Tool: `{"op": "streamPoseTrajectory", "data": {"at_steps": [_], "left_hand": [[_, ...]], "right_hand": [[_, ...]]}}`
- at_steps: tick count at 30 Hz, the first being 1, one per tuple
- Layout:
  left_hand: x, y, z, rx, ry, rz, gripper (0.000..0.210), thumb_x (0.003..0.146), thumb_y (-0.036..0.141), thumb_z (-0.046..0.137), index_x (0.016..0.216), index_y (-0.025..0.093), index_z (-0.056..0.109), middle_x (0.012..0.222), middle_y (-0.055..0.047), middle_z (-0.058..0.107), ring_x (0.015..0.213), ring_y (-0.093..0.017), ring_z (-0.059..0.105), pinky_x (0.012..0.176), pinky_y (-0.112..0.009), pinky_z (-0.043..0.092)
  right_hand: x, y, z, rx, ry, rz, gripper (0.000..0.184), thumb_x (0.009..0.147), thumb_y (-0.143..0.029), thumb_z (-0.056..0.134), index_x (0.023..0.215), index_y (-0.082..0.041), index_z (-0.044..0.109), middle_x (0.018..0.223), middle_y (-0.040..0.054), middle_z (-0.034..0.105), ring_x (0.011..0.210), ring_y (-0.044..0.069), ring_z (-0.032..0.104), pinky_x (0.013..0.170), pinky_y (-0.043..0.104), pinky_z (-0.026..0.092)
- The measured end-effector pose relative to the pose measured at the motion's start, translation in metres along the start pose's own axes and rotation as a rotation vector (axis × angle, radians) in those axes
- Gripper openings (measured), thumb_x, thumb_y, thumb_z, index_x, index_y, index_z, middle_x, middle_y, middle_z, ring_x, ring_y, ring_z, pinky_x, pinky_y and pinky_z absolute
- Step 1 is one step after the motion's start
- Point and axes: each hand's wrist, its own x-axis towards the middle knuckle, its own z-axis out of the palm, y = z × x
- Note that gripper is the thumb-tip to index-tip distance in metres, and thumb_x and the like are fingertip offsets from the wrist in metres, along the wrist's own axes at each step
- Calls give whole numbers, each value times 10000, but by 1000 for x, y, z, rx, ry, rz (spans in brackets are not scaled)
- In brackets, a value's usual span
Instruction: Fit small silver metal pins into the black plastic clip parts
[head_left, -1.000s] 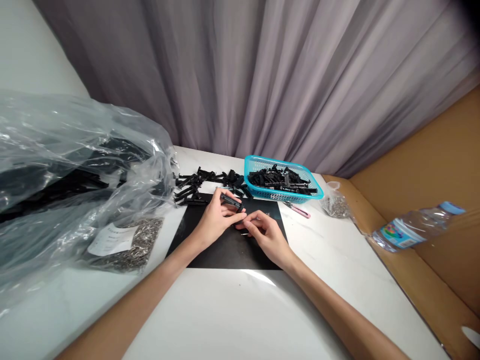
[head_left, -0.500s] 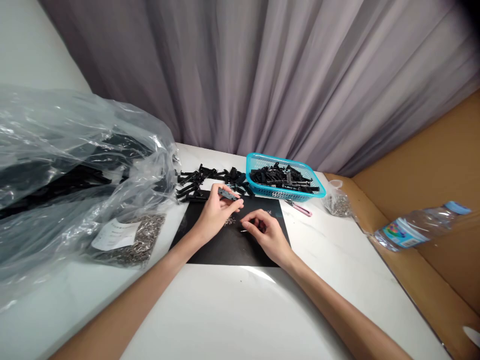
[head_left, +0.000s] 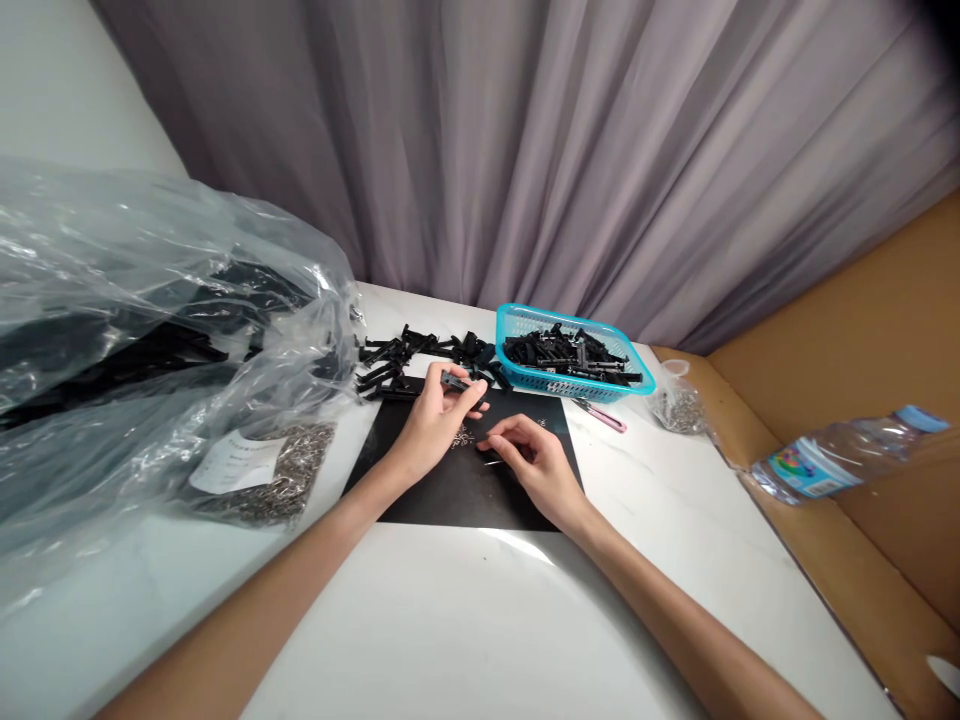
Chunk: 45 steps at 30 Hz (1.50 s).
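One black part [head_left: 454, 381] sat gripped in the left hand [head_left: 439, 412], probably for steadiness; right hand [head_left: 534, 462] curled, contents unclear

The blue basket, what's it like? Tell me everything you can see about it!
The basket is bright blue and looks like plastic, a long shape with rounded corners, a smooth rim and lots of little holes in its sides. It sits upright and open-topped on the white table, in front of the curtain. A jumbled heap of black pieces lies inside. A pink tool lies by its near side. Neither the left hand nor the right hand touches it.
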Motion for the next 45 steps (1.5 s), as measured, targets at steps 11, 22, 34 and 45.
{"op": "streamPoseTrajectory", "data": {"at_steps": [11, 22, 34, 45], "left_hand": [[1, -2, 1, -43, -34, 26, 366, 950, 558, 614, 1036, 224, 494, 993, -15, 679, 863, -170, 749, 811, -335, 629], [0, 1, 0, -13, -43, 35, 352, 960, 541, 605, 1044, 221, 486, 1010, -20, 668, 892, -175, 747, 827, -343, 635], [0, 0, 0, 9, -47, 22, 340, 954, 529, 597, 1054, 225, 481, 993, -17, 666, 866, -182, 750, 838, -370, 632], [-3, 9, -11, 79, -364, 12, 375, 811, 317, 796, 1037, 222, 512, 1000, -31, 728, 846, -176, 733, 794, -321, 580]], "right_hand": [[0, -3, 2, -120, 1, -28, 117, 962, -341, 663, 939, -228, 680, 1001, 57, 800, 862, 213, 711, 749, 325, 497], [3, 0, 2, -230, 52, -36, 122, 928, -346, 703, 887, -234, 730, 808, 8, 731, 666, 174, 573, 649, 310, 442], [2, -3, -1, -256, 66, -72, 136, 959, -364, 655, 935, -235, 693, 935, 31, 721, 759, 180, 555, 685, 302, 433], [7, -11, -19, 112, 6, 14, 298, 947, -498, 674, 952, -228, 548, 848, 50, 775, 771, 189, 668, 686, 293, 463]]}}
